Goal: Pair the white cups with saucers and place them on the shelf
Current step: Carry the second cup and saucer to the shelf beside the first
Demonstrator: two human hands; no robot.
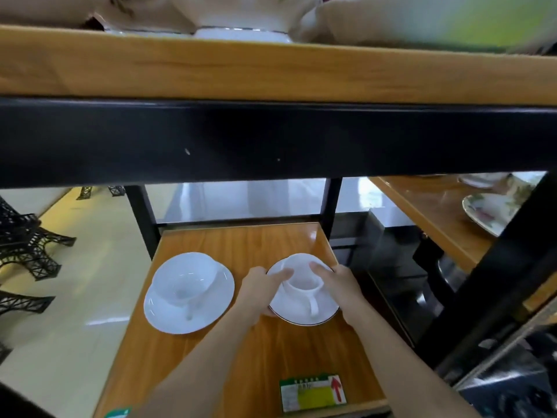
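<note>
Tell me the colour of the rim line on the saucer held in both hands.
Dark, thin line round the white saucer; exact shade unclear. Head view.

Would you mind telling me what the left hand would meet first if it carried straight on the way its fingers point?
The left hand points up-right; its fingertips already rest at the rim of the cup standing on the dark-rimmed saucer, so it would probably press into the cup's wall first.

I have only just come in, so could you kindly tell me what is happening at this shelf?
A person is setting a white cup on a dark-rimmed white saucer down on the lower wooden shelf. The left hand and right hand hold the saucer's opposite edges, fingers reaching the cup. To its left, another white cup already sits on a plain white saucer, untouched.
</note>
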